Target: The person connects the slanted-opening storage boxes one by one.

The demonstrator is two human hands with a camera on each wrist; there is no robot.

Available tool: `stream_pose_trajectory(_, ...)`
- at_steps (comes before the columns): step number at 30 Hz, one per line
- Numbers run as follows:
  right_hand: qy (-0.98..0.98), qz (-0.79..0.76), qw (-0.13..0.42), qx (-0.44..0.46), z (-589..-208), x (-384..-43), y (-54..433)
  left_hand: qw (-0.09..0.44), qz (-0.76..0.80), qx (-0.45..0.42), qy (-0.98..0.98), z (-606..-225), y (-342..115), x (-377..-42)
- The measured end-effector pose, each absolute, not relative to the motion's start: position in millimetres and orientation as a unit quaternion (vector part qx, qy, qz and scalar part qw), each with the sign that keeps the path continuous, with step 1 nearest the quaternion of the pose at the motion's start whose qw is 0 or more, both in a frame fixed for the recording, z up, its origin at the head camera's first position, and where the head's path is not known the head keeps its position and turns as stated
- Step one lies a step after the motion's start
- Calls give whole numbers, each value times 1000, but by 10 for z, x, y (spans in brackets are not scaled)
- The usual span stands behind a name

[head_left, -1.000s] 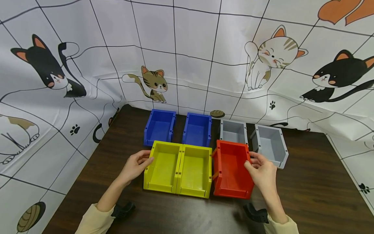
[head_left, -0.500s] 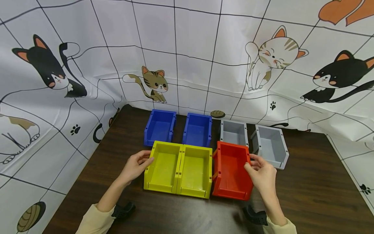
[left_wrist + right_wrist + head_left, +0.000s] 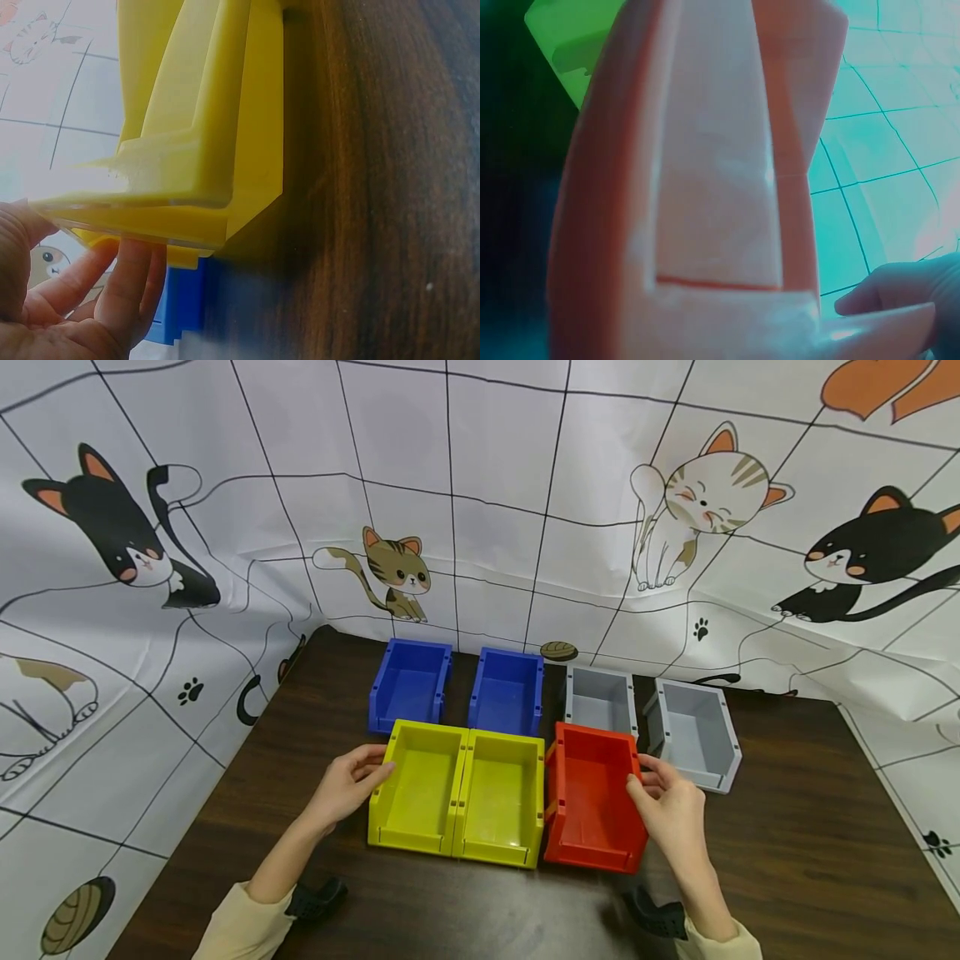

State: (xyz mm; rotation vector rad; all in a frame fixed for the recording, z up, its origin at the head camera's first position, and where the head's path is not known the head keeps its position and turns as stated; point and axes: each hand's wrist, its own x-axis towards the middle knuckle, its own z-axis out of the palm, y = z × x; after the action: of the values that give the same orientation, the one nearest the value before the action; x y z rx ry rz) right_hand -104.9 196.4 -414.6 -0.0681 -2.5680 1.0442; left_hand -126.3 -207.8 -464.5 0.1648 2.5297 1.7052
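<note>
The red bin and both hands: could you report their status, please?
Left hand pinching left yellow bin by its left side. Right hand gripping red bin by its right side. Red bin beside right yellow bin, contact unclear; no obstruction seen.

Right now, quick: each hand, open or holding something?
Left hand: holding the left yellow bin, pinched at its left side.
Right hand: holding the red bin, pinched at its right side.

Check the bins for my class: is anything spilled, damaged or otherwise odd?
No spill or damage shows. The red bin stands out: it is the only one of its colour in view, while the yellow bins, blue bins and grey bins come in pairs. The right wrist view also has an odd teal cast.
</note>
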Motion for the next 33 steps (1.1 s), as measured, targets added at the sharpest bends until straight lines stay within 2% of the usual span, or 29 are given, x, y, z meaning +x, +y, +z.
stream_pose_trajectory(12,-908,377,180,-25,-4139,-1058,1974,47,558,55,826,-4632,-2092,-1264)
stream_pose_trajectory(14,-914,356,194,-16,-4139,-1063,1985,47,557,56,827,-4640,-2093,-1267)
stream_pose_trajectory(17,-916,319,242,16,-4139,-1071,1968,49,557,55,827,-4653,-2094,-1271)
stream_pose_trajectory(21,-914,284,269,106,-4144,-1106,1871,52,559,52,826,-4658,-2096,-1273)
stream_pose_trajectory(27,-933,224,154,237,-4117,-1179,1721,49,558,57,827,-4657,-2103,-1269)
stream_pose_trajectory(33,-946,181,76,257,-4063,-1253,1689,49,560,62,825,-4659,-2103,-1267)
